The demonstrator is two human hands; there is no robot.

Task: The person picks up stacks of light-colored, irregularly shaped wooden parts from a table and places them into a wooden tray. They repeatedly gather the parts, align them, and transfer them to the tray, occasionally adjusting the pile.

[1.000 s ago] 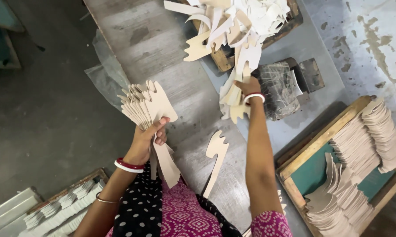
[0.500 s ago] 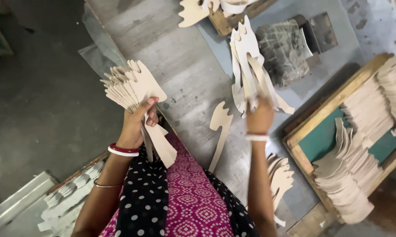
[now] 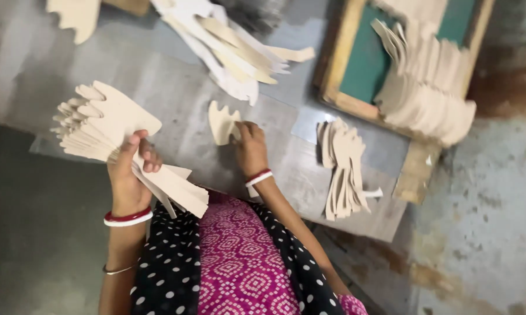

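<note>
My left hand [image 3: 128, 169] grips a fanned stack of pale wooden cutouts [image 3: 102, 125], held above the grey work surface [image 3: 158, 81]. Over at the middle, my right hand [image 3: 251, 149] rests on the surface with its fingers on a single cutout [image 3: 222, 122] lying there. A bunch of cutouts [image 3: 233, 46] lies spread on the surface beyond my right hand. A smaller pile of cutouts [image 3: 344, 169] lies to the right of my right wrist.
A wooden-framed tray with a green bottom [image 3: 356, 64] at the upper right holds a thick row of cutouts [image 3: 426, 81]. Another cutout [image 3: 73, 14] shows at the top left. Bare concrete floor [image 3: 484, 221] lies to the right, beyond the surface's edge.
My right hand set down the bunch of cutouts it held up and came back to the single cutout on the surface. The view swung right. My left hand kept its fanned stack.
</note>
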